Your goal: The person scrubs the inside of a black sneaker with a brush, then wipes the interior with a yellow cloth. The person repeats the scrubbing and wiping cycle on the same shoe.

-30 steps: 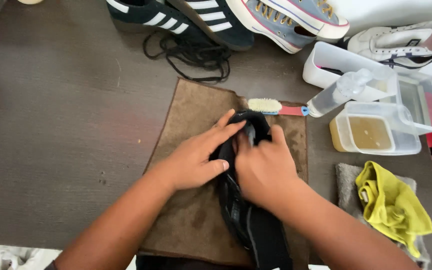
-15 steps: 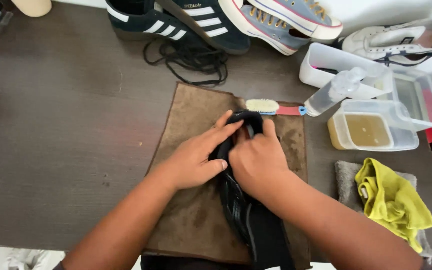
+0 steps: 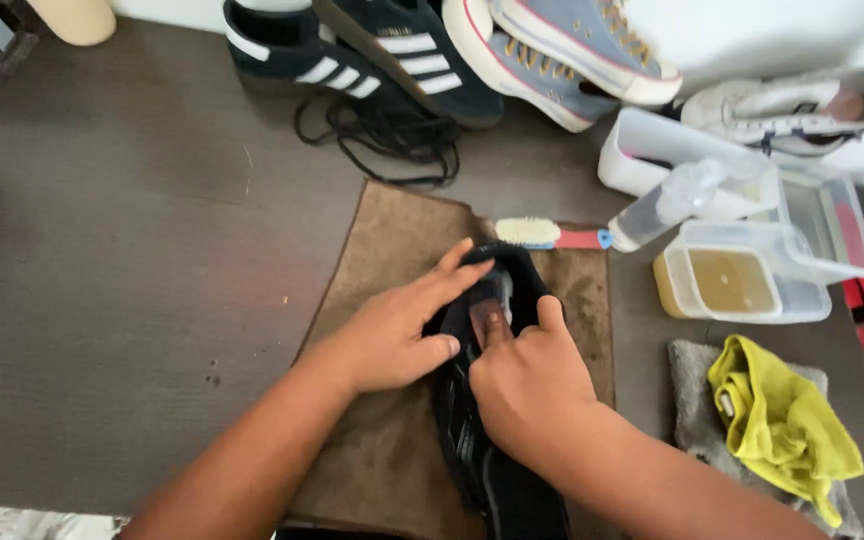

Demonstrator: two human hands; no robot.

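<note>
A black shoe (image 3: 477,455) lies lengthwise on a brown towel (image 3: 382,260) spread on the dark table (image 3: 132,250). My left hand (image 3: 397,330) rests against the shoe's left side, fingers stretched toward its far end. My right hand (image 3: 527,380) lies over the shoe's top, with fingers pressed into the opening near its far end. Both hands hide much of the shoe's middle. A small brush (image 3: 542,234) with pale bristles and a red handle lies just beyond the shoe.
Dark striped sneakers (image 3: 372,50), a blue-grey sneaker (image 3: 562,50) and a white shoe (image 3: 792,105) line the far edge, with loose black laces (image 3: 392,135). At right are a clear bottle (image 3: 667,205), plastic tubs (image 3: 737,285) and a yellow cloth (image 3: 782,420) on a grey cloth.
My right hand has slid back toward me along the shoe, uncovering more of the opening. The left hand stays on the shoe's side. The view has shifted slightly.
</note>
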